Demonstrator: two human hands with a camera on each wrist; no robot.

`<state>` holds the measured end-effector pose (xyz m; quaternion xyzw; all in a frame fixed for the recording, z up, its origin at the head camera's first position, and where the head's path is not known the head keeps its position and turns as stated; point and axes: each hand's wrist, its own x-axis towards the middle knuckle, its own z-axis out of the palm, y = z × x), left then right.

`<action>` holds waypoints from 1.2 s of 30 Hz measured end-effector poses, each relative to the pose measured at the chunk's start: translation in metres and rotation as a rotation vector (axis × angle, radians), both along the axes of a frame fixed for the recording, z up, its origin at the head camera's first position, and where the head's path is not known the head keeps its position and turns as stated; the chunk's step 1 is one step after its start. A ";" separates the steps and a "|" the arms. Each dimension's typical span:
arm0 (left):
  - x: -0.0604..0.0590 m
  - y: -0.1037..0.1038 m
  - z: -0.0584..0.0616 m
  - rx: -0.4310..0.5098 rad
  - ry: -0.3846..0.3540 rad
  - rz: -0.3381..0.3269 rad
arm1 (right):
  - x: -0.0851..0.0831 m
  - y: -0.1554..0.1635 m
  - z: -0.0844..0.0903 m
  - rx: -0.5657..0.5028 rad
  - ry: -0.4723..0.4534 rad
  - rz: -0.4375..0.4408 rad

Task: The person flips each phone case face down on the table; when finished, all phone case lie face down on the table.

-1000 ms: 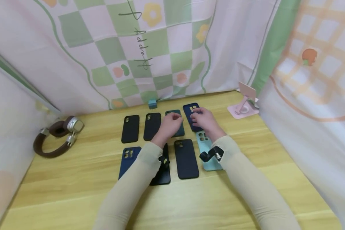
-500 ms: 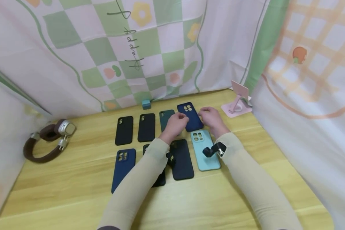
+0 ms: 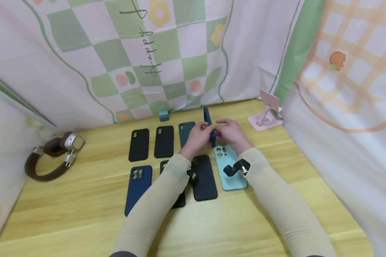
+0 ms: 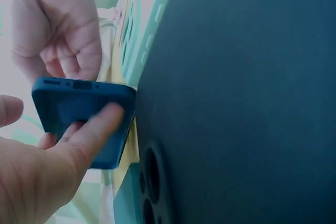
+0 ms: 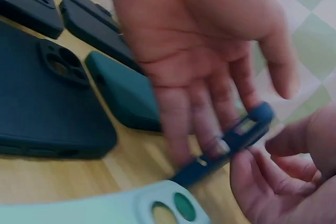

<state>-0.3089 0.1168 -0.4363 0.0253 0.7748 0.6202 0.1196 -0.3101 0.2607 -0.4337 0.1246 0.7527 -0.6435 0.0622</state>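
Observation:
A navy phone case point(image 3: 207, 116) is tipped up on edge between my hands at the back row's right end. Its hollow inside, clear in the left wrist view, faces my left hand point(image 3: 196, 140). Fingers of that hand reach into the hollow; one is blurred, and whether they pinch the wall is unclear. From the other side my right hand point(image 3: 233, 132) touches the case with nearly straight fingers; in the right wrist view its thumb stays apart. Nearest below are a mint phone case point(image 3: 229, 171) and a black phone case point(image 3: 204, 182); a teal phone case point(image 3: 184, 130) is beside the left hand.
Two black cases point(image 3: 139, 144) lie further left in the back row. In front are a blue case point(image 3: 138, 185) and another black case point(image 3: 180, 200), partly under the left sleeve. Headphones point(image 3: 45, 175), a small blue block point(image 3: 163, 115) and a pink stand point(image 3: 265, 119) sit around them.
The navy case lay flat and is now tipped up on edge. My right hand moved left from beside it until touching. The head view also shifted slightly earlier.

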 end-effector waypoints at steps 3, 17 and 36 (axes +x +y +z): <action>-0.001 0.001 0.000 0.065 -0.011 0.008 | 0.001 -0.003 -0.002 0.076 -0.034 0.014; -0.002 0.001 0.004 0.161 -0.051 0.105 | 0.001 0.005 -0.001 0.080 -0.095 -0.044; 0.006 -0.009 0.006 -0.150 -0.116 -0.041 | 0.006 0.017 -0.003 0.128 -0.075 -0.055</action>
